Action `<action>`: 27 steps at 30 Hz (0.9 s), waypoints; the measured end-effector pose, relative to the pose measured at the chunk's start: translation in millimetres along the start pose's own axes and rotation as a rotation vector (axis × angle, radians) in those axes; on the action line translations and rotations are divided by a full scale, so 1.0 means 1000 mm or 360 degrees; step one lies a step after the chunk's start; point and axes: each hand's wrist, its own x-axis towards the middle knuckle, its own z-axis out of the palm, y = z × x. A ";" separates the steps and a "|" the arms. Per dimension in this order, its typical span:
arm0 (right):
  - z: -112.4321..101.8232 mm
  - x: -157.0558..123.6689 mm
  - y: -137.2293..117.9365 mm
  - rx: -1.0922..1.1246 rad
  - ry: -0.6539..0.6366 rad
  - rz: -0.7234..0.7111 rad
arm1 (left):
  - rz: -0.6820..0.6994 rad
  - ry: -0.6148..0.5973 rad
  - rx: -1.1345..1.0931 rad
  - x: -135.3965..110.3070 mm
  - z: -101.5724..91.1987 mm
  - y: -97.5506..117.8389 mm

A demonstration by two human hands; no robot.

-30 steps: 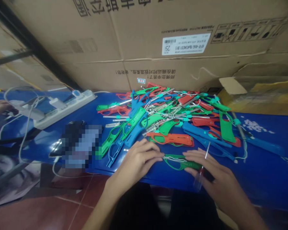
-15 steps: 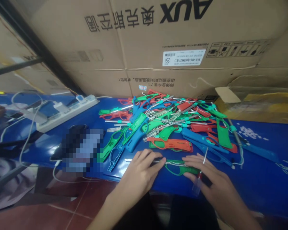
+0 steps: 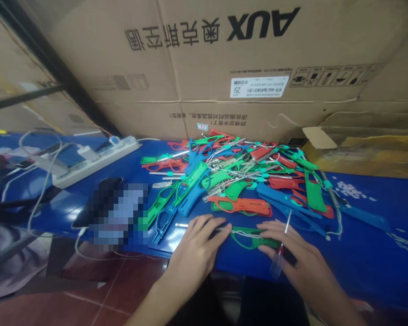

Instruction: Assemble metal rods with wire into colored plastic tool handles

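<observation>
A green plastic handle piece with a thin wire lies on the blue table near the front edge. My left hand rests on its left end, fingers stretched over a thin metal rod. My right hand presses on its right end and holds a small screwdriver with a clear handle, the shaft pointing up. Behind them lies a heap of red, green and blue plastic handle pieces with metal rods.
Large cardboard boxes stand along the back of the table. A white power strip with plugged cables sits at the left. A blurred dark object lies left of my hands. White scraps lie at the right.
The view has tilted up a little, showing more of the box. Both hands stay on the green piece, shifted slightly toward the table's front edge.
</observation>
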 end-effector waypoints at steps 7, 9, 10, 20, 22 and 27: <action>0.001 0.000 0.000 0.0039 -0.0009 0.0015 | -0.0029 0.0145 -0.0236 -0.002 0.000 0.000; 0.001 0.000 0.000 0.0036 0.0013 0.0009 | 0.0024 0.0166 -0.0163 -0.002 0.000 0.000; 0.001 0.000 0.000 0.0034 0.0022 0.0002 | 0.0043 0.0155 -0.0113 -0.002 0.000 0.000; -0.005 0.000 0.007 -0.0120 0.0019 -0.0085 | -0.0002 0.0165 -0.0039 -0.001 0.000 0.000; -0.007 0.001 0.011 -0.0203 -0.0012 -0.0200 | -0.0011 0.0175 -0.0048 -0.001 0.000 0.000; -0.015 0.013 0.018 -0.0412 -0.0129 -0.0404 | -0.0064 0.0215 -0.0076 -0.001 0.001 0.001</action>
